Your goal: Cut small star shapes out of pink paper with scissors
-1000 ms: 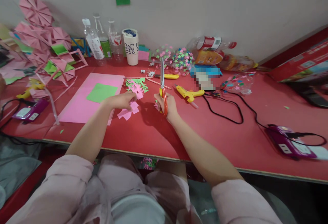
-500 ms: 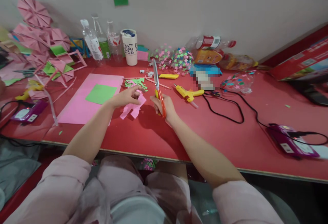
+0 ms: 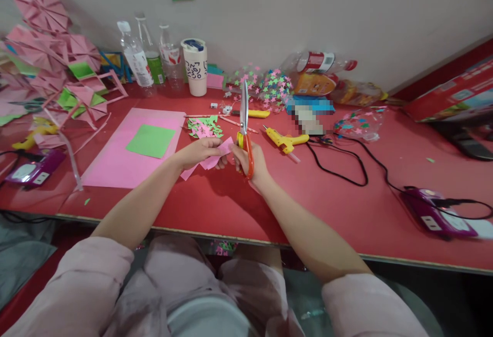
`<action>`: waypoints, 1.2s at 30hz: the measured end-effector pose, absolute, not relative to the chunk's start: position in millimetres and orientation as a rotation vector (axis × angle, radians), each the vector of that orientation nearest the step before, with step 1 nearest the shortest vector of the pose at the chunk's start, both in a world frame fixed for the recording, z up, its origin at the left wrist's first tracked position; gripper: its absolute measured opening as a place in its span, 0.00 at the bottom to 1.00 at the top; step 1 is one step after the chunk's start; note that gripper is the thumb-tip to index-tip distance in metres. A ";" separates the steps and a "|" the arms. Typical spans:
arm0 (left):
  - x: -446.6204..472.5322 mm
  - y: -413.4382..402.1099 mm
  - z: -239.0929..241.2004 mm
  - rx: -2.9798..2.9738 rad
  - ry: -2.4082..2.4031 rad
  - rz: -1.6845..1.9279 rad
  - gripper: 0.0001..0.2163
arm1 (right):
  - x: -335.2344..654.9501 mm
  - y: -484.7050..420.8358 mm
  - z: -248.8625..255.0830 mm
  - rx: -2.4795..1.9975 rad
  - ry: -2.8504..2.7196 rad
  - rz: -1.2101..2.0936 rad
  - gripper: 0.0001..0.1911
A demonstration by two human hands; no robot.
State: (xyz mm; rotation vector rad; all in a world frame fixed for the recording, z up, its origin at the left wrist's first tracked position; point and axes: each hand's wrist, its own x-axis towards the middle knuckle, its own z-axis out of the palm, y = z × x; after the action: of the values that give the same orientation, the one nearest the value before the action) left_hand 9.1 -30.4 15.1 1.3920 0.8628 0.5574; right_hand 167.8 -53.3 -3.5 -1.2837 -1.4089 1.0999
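My left hand (image 3: 202,151) pinches a folded piece of pink paper (image 3: 216,155) and holds it just above the red table (image 3: 215,198). My right hand (image 3: 251,163) is closed round the orange handles of a pair of scissors (image 3: 244,126), blades pointing up and away. The paper's right tip almost touches the scissors. Behind my hands lies a small heap of pink and green paper cut-outs (image 3: 205,128).
A large pink sheet (image 3: 111,165) with a green square (image 3: 151,141) lies to the left. A yellow glue gun (image 3: 284,141) with a black cord, a purple power strip (image 3: 437,212), bottles (image 3: 135,62), a white cup (image 3: 195,67) and bags of paper stars (image 3: 269,86) stand behind and to the right. Pink folded paper structures (image 3: 57,64) fill the far left.
My left hand has lifted the pink paper off the table and carried it right to the scissors. The scissors have tilted slightly and stayed in my right hand.
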 end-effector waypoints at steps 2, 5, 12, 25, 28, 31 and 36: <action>8.0 -29.5 15.0 1.378 0.887 0.600 0.03 | 169.9 -52.0 -2.3 -1.262 -1.404 1.104 0.16; 4.2 -25.1 12.5 1.398 0.941 0.759 0.05 | 173.1 -50.7 1.2 -1.246 -1.380 1.125 0.18; -4.1 -13.8 11.2 1.255 1.004 1.224 0.07 | 178.2 -52.3 10.6 -1.383 -1.588 1.160 0.23; -6.5 -12.5 20.0 1.098 0.997 1.523 0.08 | 174.8 -56.5 8.0 -1.435 -1.910 1.113 0.27; -9.2 -11.5 19.9 1.126 1.031 1.512 0.08 | 175.0 -56.7 7.6 -1.395 -1.900 1.129 0.27; -14.4 -8.6 18.7 1.144 1.049 1.535 0.07 | 175.4 -57.0 8.7 -1.369 -1.902 1.131 0.28; -21.1 -5.2 17.7 1.167 1.041 1.520 0.07 | 175.7 -57.5 11.5 -1.425 -1.919 1.077 0.28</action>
State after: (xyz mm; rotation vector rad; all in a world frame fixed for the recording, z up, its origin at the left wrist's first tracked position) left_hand -21.1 -5.2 17.7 1.1670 1.0411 1.5201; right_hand 175.7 -57.5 11.5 -1.4250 -1.9194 1.0767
